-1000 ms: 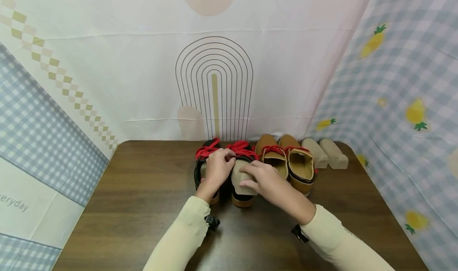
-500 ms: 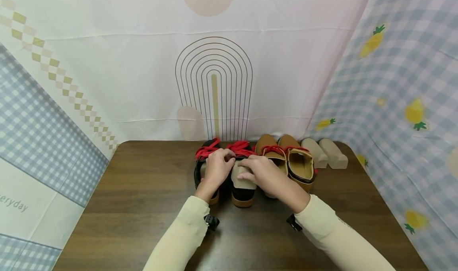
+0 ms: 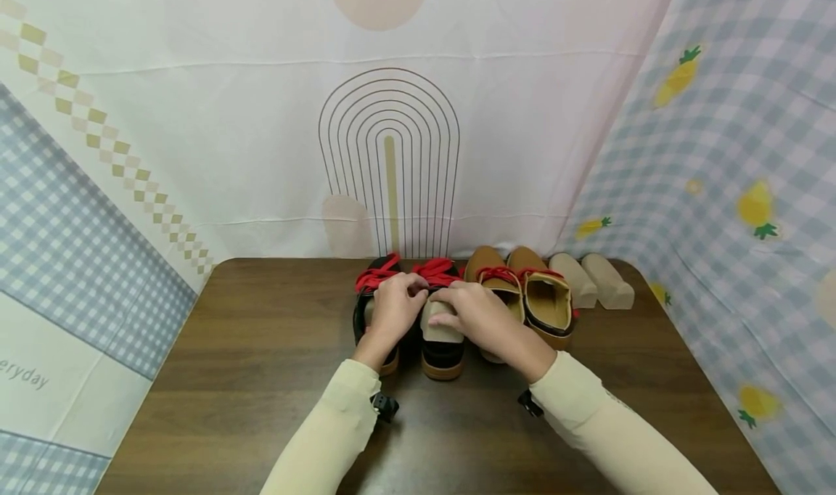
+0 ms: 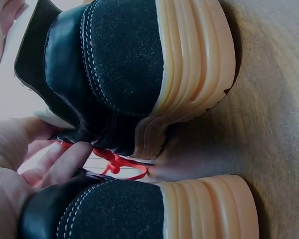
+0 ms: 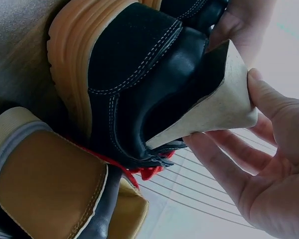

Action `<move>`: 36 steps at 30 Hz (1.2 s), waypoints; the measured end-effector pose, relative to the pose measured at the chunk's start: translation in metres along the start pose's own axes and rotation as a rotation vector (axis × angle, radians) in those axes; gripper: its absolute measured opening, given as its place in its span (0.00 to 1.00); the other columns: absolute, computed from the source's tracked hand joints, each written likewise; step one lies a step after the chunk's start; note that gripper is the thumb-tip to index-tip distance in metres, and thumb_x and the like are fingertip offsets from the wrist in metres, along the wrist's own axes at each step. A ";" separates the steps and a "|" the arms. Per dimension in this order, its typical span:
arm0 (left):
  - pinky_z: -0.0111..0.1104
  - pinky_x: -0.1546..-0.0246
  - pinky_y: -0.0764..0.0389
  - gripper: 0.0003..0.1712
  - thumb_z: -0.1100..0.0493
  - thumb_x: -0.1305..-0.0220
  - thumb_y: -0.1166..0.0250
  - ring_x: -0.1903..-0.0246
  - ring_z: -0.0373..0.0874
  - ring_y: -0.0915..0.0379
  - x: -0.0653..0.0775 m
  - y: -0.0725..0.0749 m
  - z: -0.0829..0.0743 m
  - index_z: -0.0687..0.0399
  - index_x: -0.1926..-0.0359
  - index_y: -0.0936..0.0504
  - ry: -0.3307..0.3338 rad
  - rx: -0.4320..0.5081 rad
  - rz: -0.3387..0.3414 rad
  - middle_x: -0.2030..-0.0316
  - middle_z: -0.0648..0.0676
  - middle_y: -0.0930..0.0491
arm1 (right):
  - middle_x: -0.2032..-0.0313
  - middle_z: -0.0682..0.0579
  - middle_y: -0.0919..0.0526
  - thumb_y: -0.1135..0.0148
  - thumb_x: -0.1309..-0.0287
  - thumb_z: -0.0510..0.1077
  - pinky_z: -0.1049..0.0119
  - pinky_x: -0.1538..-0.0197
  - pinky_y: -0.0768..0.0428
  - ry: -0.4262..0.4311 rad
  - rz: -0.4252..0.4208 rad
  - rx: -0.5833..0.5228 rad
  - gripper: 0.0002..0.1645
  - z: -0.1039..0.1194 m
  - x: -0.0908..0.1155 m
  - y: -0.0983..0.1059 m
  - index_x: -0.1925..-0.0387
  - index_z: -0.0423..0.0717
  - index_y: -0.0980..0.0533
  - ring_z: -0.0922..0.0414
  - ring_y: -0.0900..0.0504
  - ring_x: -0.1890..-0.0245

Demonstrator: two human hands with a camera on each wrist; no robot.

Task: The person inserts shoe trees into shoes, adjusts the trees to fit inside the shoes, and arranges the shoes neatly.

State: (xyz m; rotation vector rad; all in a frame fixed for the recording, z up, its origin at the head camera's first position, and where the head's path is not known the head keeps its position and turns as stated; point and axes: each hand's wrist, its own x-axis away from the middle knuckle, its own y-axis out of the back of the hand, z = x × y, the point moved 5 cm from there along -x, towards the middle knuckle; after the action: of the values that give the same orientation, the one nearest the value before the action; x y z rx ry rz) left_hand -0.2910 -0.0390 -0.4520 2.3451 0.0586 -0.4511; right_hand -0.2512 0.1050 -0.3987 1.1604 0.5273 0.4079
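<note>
In the head view, a beige insert (image 3: 439,334) is seated partway in a black shoe (image 3: 443,358) near the back edge of the tabletop (image 3: 261,350), long axis toward that edge; its near end is pinched by the right hand (image 3: 480,312). In the left wrist view, the shoe's collar (image 4: 65,69) is held by the left hand (image 4: 10,149). Only in the right wrist view are thumb and fingers shown on opposite sides of the insert

wood-grain table (image 3: 261,379); black shoes (image 3: 443,356); tan shoes (image 3: 547,303); beige blocks (image 3: 607,281)
</note>
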 end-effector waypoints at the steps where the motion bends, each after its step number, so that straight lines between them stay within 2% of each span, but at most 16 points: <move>1: 0.42 0.59 0.20 0.02 0.61 0.36 0.28 0.68 0.43 0.18 0.000 0.000 0.000 0.50 0.63 0.10 -0.001 -0.002 0.001 0.69 0.49 0.13 | 0.54 0.49 0.12 0.27 0.41 0.55 0.55 0.54 0.15 0.000 0.002 -0.001 0.23 -0.001 -0.001 -0.001 0.49 0.46 0.14 0.52 0.13 0.57; 11: 0.44 0.57 0.22 0.03 0.62 0.36 0.28 0.67 0.44 0.18 0.000 0.001 0.000 0.50 0.63 0.10 0.008 -0.009 0.013 0.69 0.49 0.14 | 0.54 0.50 0.14 0.26 0.41 0.56 0.53 0.53 0.15 -0.024 -0.025 -0.027 0.23 -0.005 -0.001 -0.006 0.49 0.48 0.15 0.52 0.13 0.56; 19: 0.46 0.54 0.21 0.03 0.62 0.36 0.28 0.66 0.45 0.17 -0.001 0.000 -0.001 0.49 0.64 0.10 0.012 -0.008 0.017 0.68 0.50 0.13 | 0.46 0.47 0.16 0.27 0.38 0.44 0.52 0.48 0.18 0.017 0.009 -0.135 0.23 -0.010 0.008 0.000 0.42 0.48 0.18 0.52 0.16 0.50; 23: 0.46 0.54 0.22 0.02 0.62 0.37 0.28 0.66 0.45 0.17 -0.001 0.001 -0.001 0.49 0.64 0.10 0.015 -0.014 0.016 0.69 0.50 0.13 | 0.47 0.47 0.15 0.27 0.38 0.43 0.55 0.51 0.18 0.044 -0.016 -0.157 0.23 -0.010 0.009 0.001 0.42 0.47 0.18 0.54 0.17 0.53; 26: 0.45 0.55 0.22 0.03 0.62 0.37 0.28 0.66 0.45 0.17 -0.002 0.001 0.000 0.49 0.64 0.10 0.016 -0.011 0.016 0.69 0.50 0.13 | 0.48 0.47 0.15 0.28 0.37 0.44 0.56 0.53 0.19 0.037 -0.026 -0.151 0.22 -0.010 0.008 0.000 0.42 0.47 0.18 0.54 0.18 0.55; 32: 0.44 0.56 0.21 0.03 0.62 0.37 0.28 0.67 0.44 0.18 -0.002 0.000 0.001 0.50 0.65 0.10 0.019 -0.005 0.009 0.70 0.49 0.14 | 0.49 0.47 0.16 0.29 0.36 0.44 0.55 0.52 0.19 -0.015 -0.024 -0.144 0.22 -0.017 0.004 -0.006 0.41 0.48 0.18 0.52 0.17 0.53; 36: 0.43 0.58 0.21 0.04 0.63 0.38 0.28 0.68 0.43 0.18 -0.002 0.000 0.001 0.49 0.65 0.10 0.020 -0.002 0.007 0.71 0.48 0.14 | 0.52 0.48 0.17 0.28 0.37 0.44 0.59 0.57 0.21 -0.036 -0.025 -0.137 0.22 -0.022 0.001 -0.010 0.41 0.49 0.18 0.55 0.20 0.59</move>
State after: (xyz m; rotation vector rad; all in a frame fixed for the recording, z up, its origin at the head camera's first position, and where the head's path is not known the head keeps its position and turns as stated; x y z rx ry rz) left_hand -0.2930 -0.0399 -0.4519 2.3471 0.0599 -0.4238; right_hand -0.2627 0.1186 -0.4147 1.0271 0.4748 0.3953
